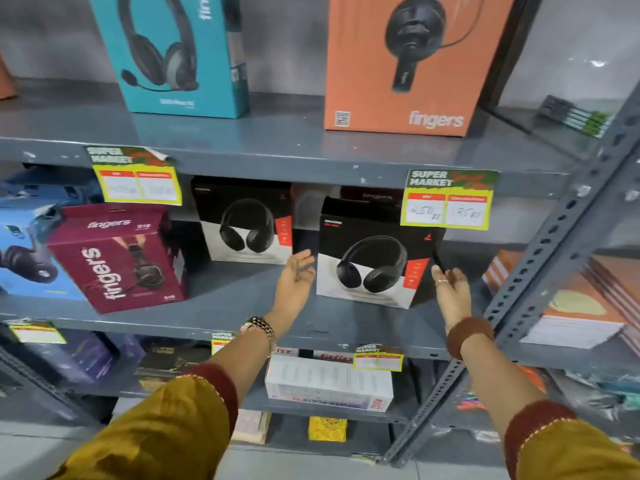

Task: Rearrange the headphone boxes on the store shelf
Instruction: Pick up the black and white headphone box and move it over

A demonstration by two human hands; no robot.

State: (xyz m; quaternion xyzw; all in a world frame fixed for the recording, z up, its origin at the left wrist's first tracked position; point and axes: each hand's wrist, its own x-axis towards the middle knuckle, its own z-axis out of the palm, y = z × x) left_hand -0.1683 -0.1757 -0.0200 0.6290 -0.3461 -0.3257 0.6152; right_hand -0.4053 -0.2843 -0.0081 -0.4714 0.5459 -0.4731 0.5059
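Note:
On the middle shelf (225, 306) a black-and-white headphone box (374, 258) stands upright near the front. My left hand (294, 282) is open just off its left side, not touching. My right hand (450, 289) is open at its lower right corner, fingers close to the box's side. A second black-and-white box (246, 226) stands farther back to the left. A maroon "fingers" box (117, 258) sits tilted at the left, beside a blue box (24, 251). On the upper shelf stand a teal box (173, 53) and an orange box (408, 64).
A slotted grey steel upright (540, 265) runs diagonally at the right. Stacked notebooks (581, 306) lie beyond it. Yellow price tags (450, 202) hang from the shelf edges. A white flat box (329, 382) and other packages fill the lower shelves.

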